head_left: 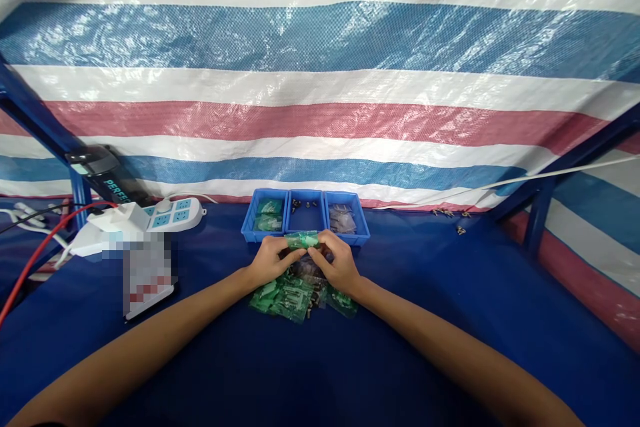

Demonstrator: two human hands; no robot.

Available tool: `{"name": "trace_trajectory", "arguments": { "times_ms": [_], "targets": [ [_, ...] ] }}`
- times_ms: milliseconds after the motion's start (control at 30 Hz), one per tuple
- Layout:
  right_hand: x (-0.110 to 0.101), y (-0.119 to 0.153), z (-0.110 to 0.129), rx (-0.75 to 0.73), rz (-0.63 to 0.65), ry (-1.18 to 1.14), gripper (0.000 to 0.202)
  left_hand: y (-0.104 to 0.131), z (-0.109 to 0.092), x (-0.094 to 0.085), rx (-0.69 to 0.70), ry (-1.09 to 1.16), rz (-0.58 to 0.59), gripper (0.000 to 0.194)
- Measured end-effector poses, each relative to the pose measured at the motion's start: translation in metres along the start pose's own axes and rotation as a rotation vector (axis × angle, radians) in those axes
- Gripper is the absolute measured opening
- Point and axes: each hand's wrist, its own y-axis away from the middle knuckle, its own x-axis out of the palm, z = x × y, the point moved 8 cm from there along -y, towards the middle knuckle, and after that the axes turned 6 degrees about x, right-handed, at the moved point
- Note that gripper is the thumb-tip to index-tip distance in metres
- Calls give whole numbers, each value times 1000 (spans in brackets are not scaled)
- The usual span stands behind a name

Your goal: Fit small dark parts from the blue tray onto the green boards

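Observation:
Between my two hands is a small green plastic packet [302,239], pinched at its left end by my left hand [274,259] and at its right end by my right hand [339,263]. Both hands are closed, thumbs almost meeting at its lower edge. Under them lies a pile of green packets [290,297], mixed with clear packets and small metal screws [309,312]. Just beyond stand three blue bins: the left bin [250,227] has green packets, the middle bin [306,219] a few dark screws, the right bin [361,227] clear packets.
On the left are a white power strip [183,217] with plugs and cables, a black bottle-like container [113,177] and a partly blurred flat device [150,280]. Loose screws [461,230] lie at the back right. A striped tarp [320,80] hangs behind the blue table [425,293].

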Motion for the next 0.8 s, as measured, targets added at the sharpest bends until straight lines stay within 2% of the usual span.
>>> {"name": "trace_trajectory", "arguments": {
  "times_ms": [233, 433, 633, 800],
  "targets": [
    [-1, 0, 0, -3, -4, -4, 13, 1, 1, 2, 6, 16, 19, 35],
    [-1, -1, 2, -9, -4, -2, 17, 1, 1, 0, 8, 65, 7, 30],
    [0, -1, 3, -26, -3, 44, 19, -1, -4, 0, 46, 103, 23, 40],
    [0, -1, -1, -14, -14, 79, 22, -1, -1, -6, -23, 79, -38, 35]
  ]
}}
